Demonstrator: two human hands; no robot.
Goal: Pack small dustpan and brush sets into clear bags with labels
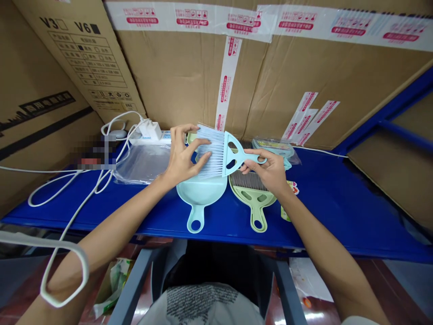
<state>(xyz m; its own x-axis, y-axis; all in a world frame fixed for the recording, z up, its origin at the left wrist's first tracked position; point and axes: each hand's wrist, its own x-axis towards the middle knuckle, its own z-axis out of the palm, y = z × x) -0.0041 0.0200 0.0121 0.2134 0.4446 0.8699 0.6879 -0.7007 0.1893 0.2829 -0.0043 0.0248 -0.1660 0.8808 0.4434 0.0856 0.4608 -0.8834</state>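
Note:
A light-blue hand brush (234,155) is held up level, its pale bristles pointing left. My right hand (265,168) is closed around its handle. At the other end, my left hand (185,155) has its thumb and fingers spread apart, with the tips against the bristles. Below the brush, a light-blue dustpan (202,192) lies on the blue table, its ringed handle toward me. Just right of it lies a green dustpan (237,192) with a green brush (259,198) nested in it, grey-brown bristles facing away.
Clear plastic bags (145,164) lie on the left of the blue table (324,207), beside white cables (98,185) and a power strip (165,135). Wrapped blue items (275,146) sit at the back right. Large cardboard (189,76) stands behind.

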